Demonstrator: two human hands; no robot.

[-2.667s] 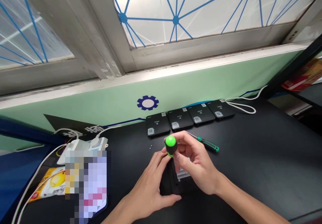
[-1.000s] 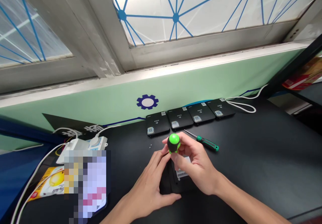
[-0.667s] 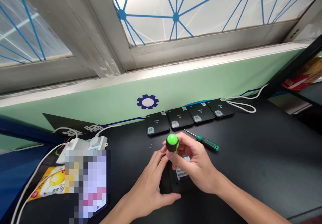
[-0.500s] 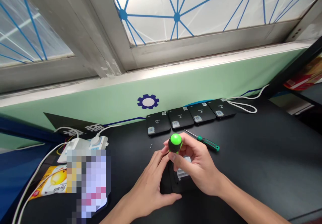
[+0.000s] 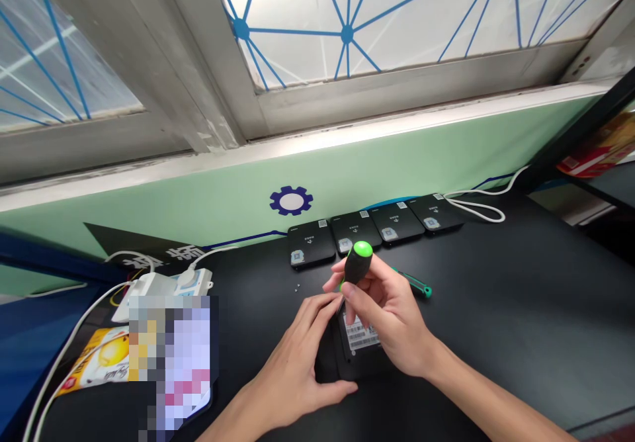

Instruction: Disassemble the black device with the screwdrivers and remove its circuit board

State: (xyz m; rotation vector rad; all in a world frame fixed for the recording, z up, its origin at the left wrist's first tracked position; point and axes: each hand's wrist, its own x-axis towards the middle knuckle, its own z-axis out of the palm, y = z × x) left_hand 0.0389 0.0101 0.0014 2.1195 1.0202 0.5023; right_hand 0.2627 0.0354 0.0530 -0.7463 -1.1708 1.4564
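Observation:
My right hand grips a black screwdriver with a bright green cap, its handle tilted up to the right. Below it lies a black device with a white printed label. My left hand steadies the device's left side, thumb along the near edge and fingertips at the upper left corner, close to the screwdriver's tip, which the fingers partly hide. Two tiny screws lie on the table to the upper left of the device.
Several black boxes stand in a row along the wall. A second, green screwdriver lies behind my right hand. At the left are a white power strip, a yellow snack packet and a blurred phone. A white cable loops at the back right.
The screwdriver's handle has tilted and moved up and right, and my right hand has shifted with it. More of the label shows. My left hand stays in place.

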